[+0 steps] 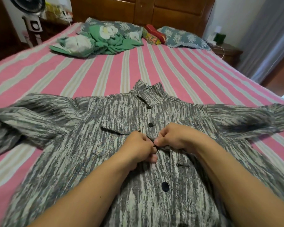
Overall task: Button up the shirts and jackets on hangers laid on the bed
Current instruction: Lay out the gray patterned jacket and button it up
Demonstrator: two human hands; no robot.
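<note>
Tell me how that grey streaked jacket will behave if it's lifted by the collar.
The jacket would probably sag and fold: its sleeves already lie rumpled on the bed. The unfastened lower front may swing open. It looks fairly thick, so likely hefty for a garment. Both the left hand and right hand pinch its placket.

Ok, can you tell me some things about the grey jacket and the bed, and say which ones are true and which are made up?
1. Both hands pinch the jacket's front at its middle. True: the left hand and right hand meet on the grey jacket.
2. The jacket hangs on the wall. False: it lies flat on the striped bed.
3. A dark button shows below the hands. True.
4. The bedcover is plain blue. False: it has pink and pale stripes.
5. A green bundle of cloth lies near the pillows. True.
</note>
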